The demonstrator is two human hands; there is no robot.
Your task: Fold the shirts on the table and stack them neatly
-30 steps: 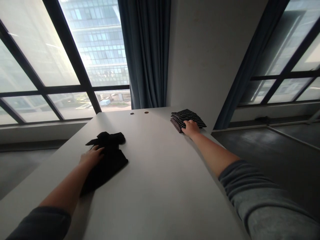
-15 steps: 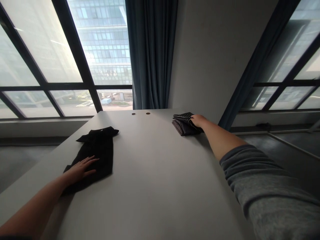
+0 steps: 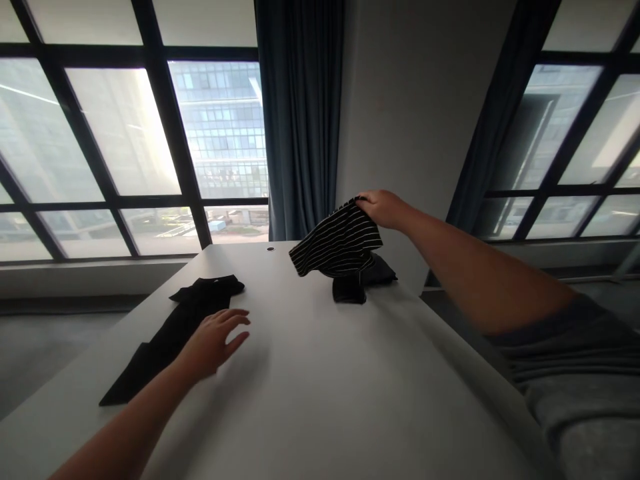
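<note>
A black garment with thin white stripes [image 3: 337, 237] hangs from my right hand [image 3: 383, 208], which pinches it by its upper edge. The cloth is partly folded, and its exact kind does not show. Just under it, a dark folded garment [image 3: 383, 270] lies at the table's far right, and a small black flap [image 3: 349, 290] hangs or lies in front of it. On the left, a black collared shirt [image 3: 187, 327] is spread flat. My left hand [image 3: 215, 340] hovers over the table beside this shirt, fingers apart and holding nothing.
The white table [image 3: 320, 400] runs away from me, with a round cable hole [image 3: 271, 249] near its far edge. Behind it hang a dark blue curtain [image 3: 305, 120] and a grey wall [image 3: 400, 100]. Large windows [image 3: 215, 120] stand on both sides.
My right hand has lifted the striped garment off the dark folded pile and to the left. My left hand has risen off the black shirt and moved right. The view has tilted up.
</note>
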